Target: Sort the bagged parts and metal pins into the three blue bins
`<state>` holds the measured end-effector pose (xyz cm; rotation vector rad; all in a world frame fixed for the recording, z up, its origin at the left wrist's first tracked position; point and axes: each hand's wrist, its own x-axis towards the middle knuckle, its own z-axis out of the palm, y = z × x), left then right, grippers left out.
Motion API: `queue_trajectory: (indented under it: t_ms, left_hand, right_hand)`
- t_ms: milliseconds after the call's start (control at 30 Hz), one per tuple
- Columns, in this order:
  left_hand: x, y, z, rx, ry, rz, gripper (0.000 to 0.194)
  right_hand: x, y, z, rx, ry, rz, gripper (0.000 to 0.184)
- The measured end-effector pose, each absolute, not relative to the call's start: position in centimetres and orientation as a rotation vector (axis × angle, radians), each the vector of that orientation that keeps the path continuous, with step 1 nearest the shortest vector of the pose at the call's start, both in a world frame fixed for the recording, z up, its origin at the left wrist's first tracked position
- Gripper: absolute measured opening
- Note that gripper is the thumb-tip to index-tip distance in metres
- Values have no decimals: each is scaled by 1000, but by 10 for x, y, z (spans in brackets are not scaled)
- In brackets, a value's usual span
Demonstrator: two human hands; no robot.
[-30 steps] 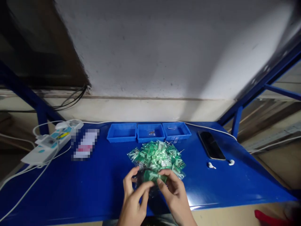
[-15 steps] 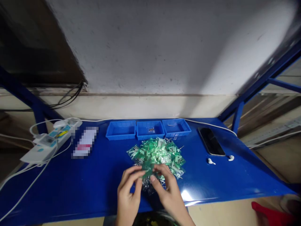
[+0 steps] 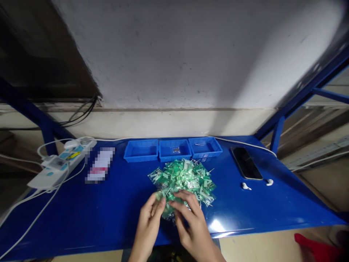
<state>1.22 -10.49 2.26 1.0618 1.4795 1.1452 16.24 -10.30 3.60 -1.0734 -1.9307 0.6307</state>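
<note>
My left hand [image 3: 148, 220] pinches a small clear, green-tinted plastic bag [image 3: 167, 193] between thumb and fingers, at the near edge of a heap. From the other side my right hand [image 3: 191, 218] has its bent fingers at the same bag, thumb drawn in under them; the exact grip is partly hidden. The heap [image 3: 188, 176] is made of many similar bags with screws or pins and pale pieces inside. Behind it stand three blue trays: the left tray [image 3: 141, 158], the middle tray [image 3: 174, 157] with a few small metal parts, and the right tray [image 3: 207, 154] with a thin pin.
A black phone [image 3: 247, 163] and two white earbuds [image 3: 246, 186] lie on the right of the blue table [image 3: 109, 218]. To the left are a white power strip [image 3: 57, 169] with cables and a blurred-out paper [image 3: 100, 165]. A wall [image 3: 174, 72] rises behind.
My left fingers have closed in and shifted slightly, turning the bag. The right fingers have moved left over it, with the thumb tucked lower. The heap and trays look the same.
</note>
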Motion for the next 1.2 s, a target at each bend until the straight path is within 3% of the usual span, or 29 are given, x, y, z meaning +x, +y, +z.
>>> queue_trajectory:
  t_ms: [167, 333, 433, 667, 1000, 1100, 1200]
  left_hand:
    - [-30, -49, 58, 1681, 1921, 1393, 31]
    - [-63, -6, 79, 2209, 2230, 1069, 26]
    - [-63, -11, 60, 2186, 2277, 1014, 11]
    - [-54, -35, -3, 2065, 2239, 919, 12]
    - [-45, -32, -5, 2083, 2393, 643, 33]
    - [-46, -33, -9, 2069, 2406, 636, 34]
    - [-46, -36, -10, 2076, 2395, 644, 32]
  right_hand:
    - [166, -99, 39, -1174, -1811, 578, 30]
    - [182, -94, 30, -1299, -1588, 452, 5]
    - [198, -93, 17, -1368, -1555, 348, 4]
    - [223, -95, -19, -1384, -1504, 235, 6]
    - [220, -107, -21, -1318, -1654, 109, 8]
    - [224, -117, -23, -1315, -1865, 140, 15]
    - [225, -122, -23, -1344, -2010, 102, 8]
